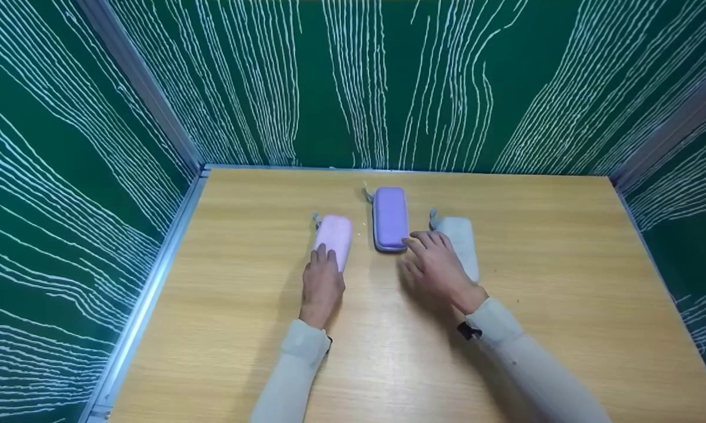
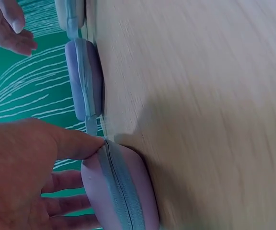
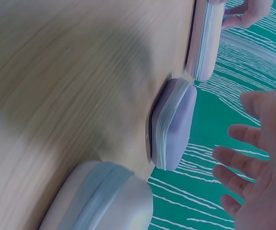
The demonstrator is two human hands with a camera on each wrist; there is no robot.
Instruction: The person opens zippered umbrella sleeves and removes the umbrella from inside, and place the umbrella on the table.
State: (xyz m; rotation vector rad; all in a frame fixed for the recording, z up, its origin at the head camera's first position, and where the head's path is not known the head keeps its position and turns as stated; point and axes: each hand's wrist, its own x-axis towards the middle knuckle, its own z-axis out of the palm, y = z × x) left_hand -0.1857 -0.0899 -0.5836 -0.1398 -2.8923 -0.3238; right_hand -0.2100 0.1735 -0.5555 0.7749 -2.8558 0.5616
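Three zippered hard cases with wrist straps lie on the wooden table point(image 1: 229, 329): a pink case point(image 1: 336, 230) at left, a purple case point(image 1: 391, 216) in the middle and farther back, a pale grey case point(image 1: 459, 247) at right. My left hand point(image 1: 323, 285) grips the pink case near its front end, its thumb point(image 2: 78, 145) at the zipper edge and the other fingers over the top. With relaxed fingers, my right hand point(image 1: 438, 264) hovers between the purple and grey cases, holding nothing. In the head view it overlaps the purple case's front corner and part of the grey one.
Green panels point(image 1: 400, 88) with wavy white lines enclose the table at the back and both sides. A metal frame rail point(image 1: 147, 288) runs along the left edge. Each forearm wears a light sleeve, with a dark strap point(image 1: 469, 331) showing at the right wrist.
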